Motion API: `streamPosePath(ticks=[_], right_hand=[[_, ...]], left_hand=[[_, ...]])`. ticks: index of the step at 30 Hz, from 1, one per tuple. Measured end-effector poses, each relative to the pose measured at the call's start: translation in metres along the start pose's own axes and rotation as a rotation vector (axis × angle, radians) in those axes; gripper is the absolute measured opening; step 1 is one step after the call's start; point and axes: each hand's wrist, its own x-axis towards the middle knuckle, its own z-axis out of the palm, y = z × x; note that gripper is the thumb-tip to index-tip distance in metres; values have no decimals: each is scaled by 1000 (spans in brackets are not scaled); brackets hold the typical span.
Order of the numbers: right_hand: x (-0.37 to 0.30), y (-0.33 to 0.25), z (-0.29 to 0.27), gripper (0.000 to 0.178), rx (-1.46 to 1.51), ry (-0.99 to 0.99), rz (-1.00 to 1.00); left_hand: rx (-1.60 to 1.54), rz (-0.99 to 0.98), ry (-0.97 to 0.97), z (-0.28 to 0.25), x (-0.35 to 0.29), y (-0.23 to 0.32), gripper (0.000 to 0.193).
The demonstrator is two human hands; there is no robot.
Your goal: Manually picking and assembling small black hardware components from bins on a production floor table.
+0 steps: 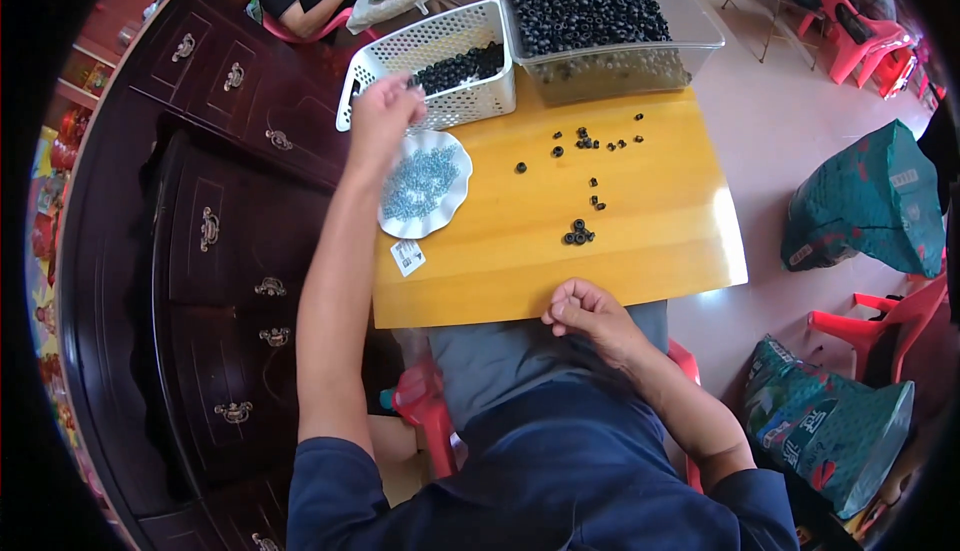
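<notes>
The dark wooden cabinet (215, 241) with brass handles fills the space to my left, and pale floor (790, 141) spreads to my right. In front of me is the yellow wooden table (620, 251), its near edge against my lap.

At the far side of the table sits a clear plastic bin (610, 26), nearly full of small black rings. Just left of it, touching, is a white perforated basket (440, 56) with its long axis running across the table, left end nearer me; a smaller heap of black rings lies in its right half.

Two green printed sacks stand on the floor to my right, one beside the table (870, 206) and one lower, near my chair (825, 421). Red plastic chairs (860, 36) stand beyond them.

A white scalloped plate (425, 183) of small bluish-grey pieces rests by the table's left edge, in front of the basket.

My left hand (383, 116) is stretched out over the basket's near rim, fingers bunched; I cannot tell if it grips anything. My right hand (588, 316) is curled closed at the table's near edge; whether it holds something is hidden.

Loose black rings (580, 234) are scattered mid-table. A small white tag (407, 257) lies near the plate.
</notes>
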Motion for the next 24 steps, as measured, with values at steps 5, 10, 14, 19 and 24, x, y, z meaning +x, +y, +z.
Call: streamPosePath(ticks=[5,10,14,19,24], right_hand=[[0,-2,-4,12,58,12,-7],[1,-4,-1,9,80,26,18],[1,-3,-3,8,64,37,38],[1,-5,-3,9,64,31,46],[2,-1,-4,9,63,31,54]], left_hand=[[159,23,-106,-6,2,-2,31],[766,89,-210,-11,-58,-51,23],[915,73,-202,-6,-68,-61,21],[842,66,-275,-7,-68,-75,19],[902,121,-256,-5,-68,-76,15]])
